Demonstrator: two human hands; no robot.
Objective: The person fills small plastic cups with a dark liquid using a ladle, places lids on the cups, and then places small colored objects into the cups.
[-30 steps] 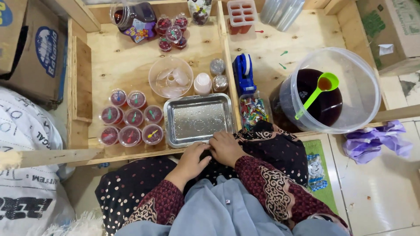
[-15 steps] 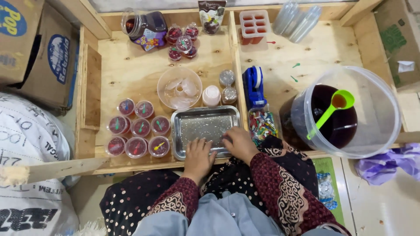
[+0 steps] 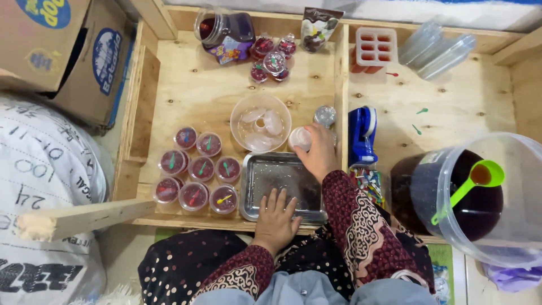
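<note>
Small cup (image 3: 300,138) is sitting just beyond the metal tray (image 3: 282,183), beside the bowl of ice (image 3: 260,122). The right hand (image 3: 319,153) is closing its fingers around it from the near side. The left hand (image 3: 276,217) is resting flat, fingers spread, on the tray's near edge.

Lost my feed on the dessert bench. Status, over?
Left hand flat on metal tray, holding nothing. Right hand gripping small white cup beside ice bowl. Nothing blocking.
</note>
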